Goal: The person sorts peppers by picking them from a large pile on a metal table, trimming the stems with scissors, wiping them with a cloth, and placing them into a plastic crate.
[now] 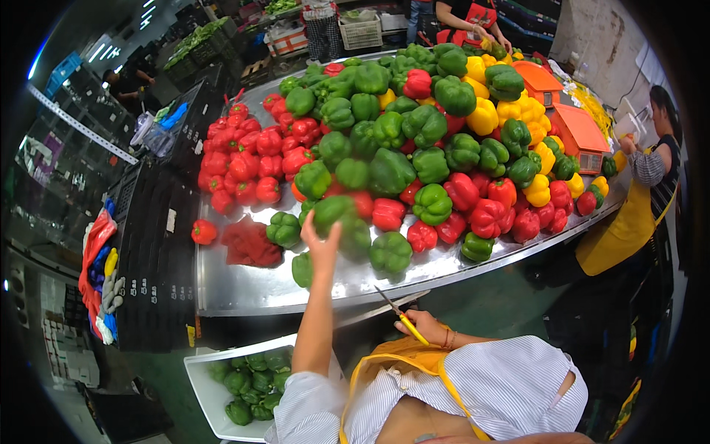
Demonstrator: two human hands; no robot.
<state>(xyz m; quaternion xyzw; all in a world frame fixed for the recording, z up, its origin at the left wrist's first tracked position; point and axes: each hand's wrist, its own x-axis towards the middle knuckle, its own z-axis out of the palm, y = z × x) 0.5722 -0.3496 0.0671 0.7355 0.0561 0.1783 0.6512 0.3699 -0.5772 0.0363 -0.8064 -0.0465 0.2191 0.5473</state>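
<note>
My left hand reaches over the steel table, its fingers spread at the near side of a green bell pepper; whether they grip it I cannot tell. In my right hand, low in front of the table's near edge, are scissors or snips with yellow handles, the blades pointing up and left. A heap of green, red and yellow peppers covers much of the table. One green pepper lies to the right of my left hand, another to its left, by a dark red cloth.
Below the table's edge a white bin holds green peppers. Black stacked crates stand at the left, with gloves hanging there. Orange scales stand at the right. A person in a yellow apron and others work around the table.
</note>
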